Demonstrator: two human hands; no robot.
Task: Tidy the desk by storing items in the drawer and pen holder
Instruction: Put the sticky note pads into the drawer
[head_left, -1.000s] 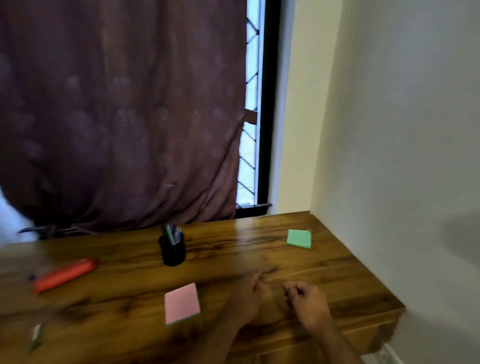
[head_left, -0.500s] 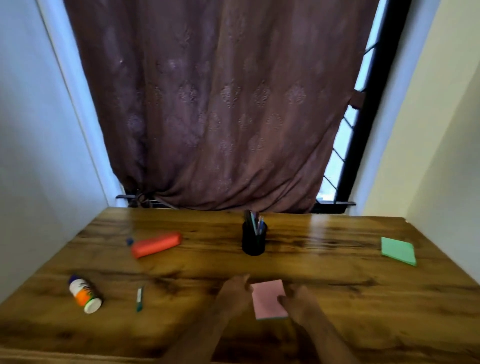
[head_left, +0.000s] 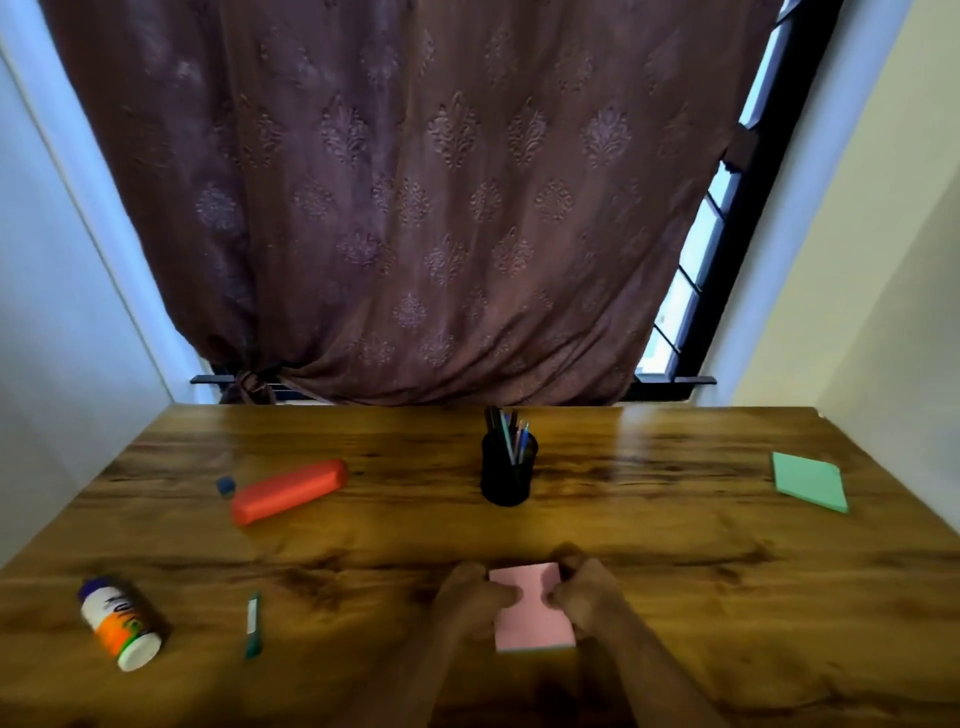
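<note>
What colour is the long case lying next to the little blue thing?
Orange-red. The case shows best in the head view, lying on the desk's left side.

Desk contents, counted by kind.
Two sticky-note pads: one pink (head_left: 532, 608) near centre, one green (head_left: 808, 481) far right. One black pen holder (head_left: 506, 475); one orange pencil case (head_left: 289, 490); one small blue eraser (head_left: 226, 486); one supplement bottle (head_left: 120, 622) near left; one teal pen (head_left: 253, 624). Two hands: left (head_left: 470, 603), right (head_left: 587, 597).

Two bare forearms come up from the near edge of the desk (head_left: 675, 571), no sleeves, watch or rings to be seen. The left hand (head_left: 470, 600) and right hand (head_left: 584, 592) are ungloved, a little blurred.
</note>
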